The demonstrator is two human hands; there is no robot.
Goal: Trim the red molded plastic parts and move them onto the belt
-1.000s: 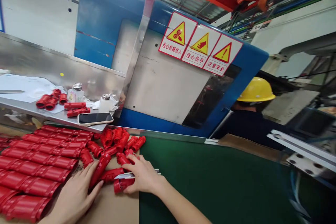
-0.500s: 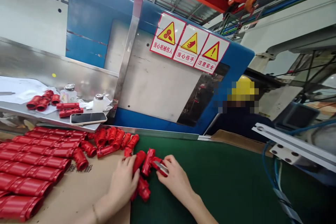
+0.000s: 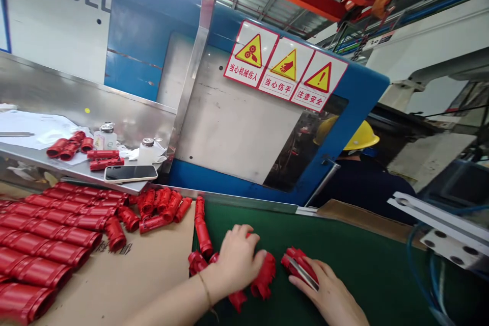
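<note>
My left hand (image 3: 237, 262) curls over a cluster of short red plastic tubes on the green conveyor belt (image 3: 367, 260), its fingers closed around one whose far end is mostly hidden. Beside the thumb lies another red plastic tube (image 3: 263, 275), slightly blurred. To the right, my right hand (image 3: 326, 288) is closed around a flat, shiny metal tool (image 3: 303, 274), perhaps a blade; its exact kind is unclear. Red tubes (image 3: 296, 257) sit directly against the tool, at the fingertips. Two more tubes, including a red tube (image 3: 203, 237), lie end to end at the belt's left edge.
Rows of red tubes (image 3: 46, 234) and a loose heap cover part of the cardboard (image 3: 153, 265) at left. A metal shelf holds a phone (image 3: 130, 173), bottles (image 3: 105, 138) and papers. A person in a yellow helmet (image 3: 362, 137) stands behind. A metal bracket (image 3: 439, 224) juts in at right.
Both hands have moved right across the belt, the right one still with the metal tool and now against red tubes. Several tubes have shifted. The camera view has turned slightly left.
</note>
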